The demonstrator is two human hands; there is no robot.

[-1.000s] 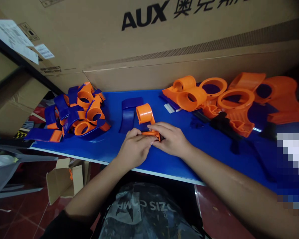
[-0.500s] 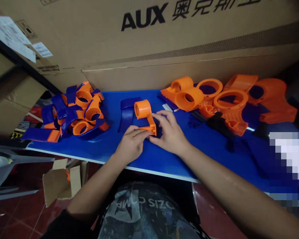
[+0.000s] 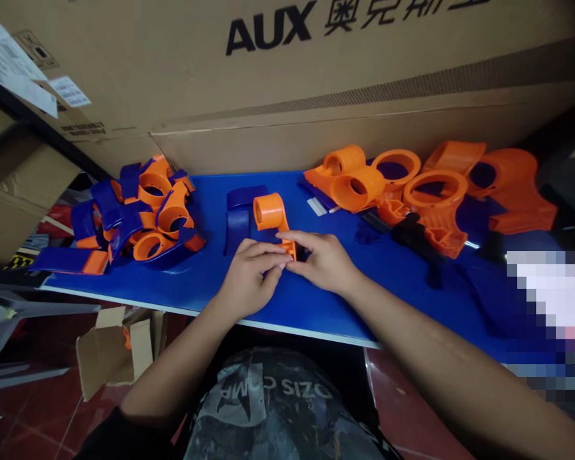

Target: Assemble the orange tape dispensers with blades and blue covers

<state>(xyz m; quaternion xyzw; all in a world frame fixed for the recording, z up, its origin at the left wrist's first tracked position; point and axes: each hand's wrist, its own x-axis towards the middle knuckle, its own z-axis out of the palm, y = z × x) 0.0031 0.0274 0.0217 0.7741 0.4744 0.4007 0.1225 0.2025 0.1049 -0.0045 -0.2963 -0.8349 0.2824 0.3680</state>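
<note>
An orange plastic tape dispenser frame [image 3: 270,212] with a round hub stands on the blue tabletop in front of me. My left hand [image 3: 252,278] pinches its near end from the left, fingers pressed together. From the right, my right hand [image 3: 326,260] grips the same end between thumb and fingers. The fingers hide most of that end, and any small part between them cannot be made out. Just behind and left of the frame lie two dark blue curved plastic pieces, one [image 3: 237,231] nearer and one [image 3: 246,196] farther back.
A pile of orange and blue tape dispensers [image 3: 148,217] lies at the left. Several orange frames [image 3: 436,191] are heaped at the right, beside a black tool-like object [image 3: 414,233]. A large cardboard box [image 3: 196,76] walls the back. An open carton [image 3: 105,351] sits on the floor.
My right hand's fingers have closed in from spread to gripping the frame's near end. My left hand stays pinched there. The whole view has shifted slightly.
</note>
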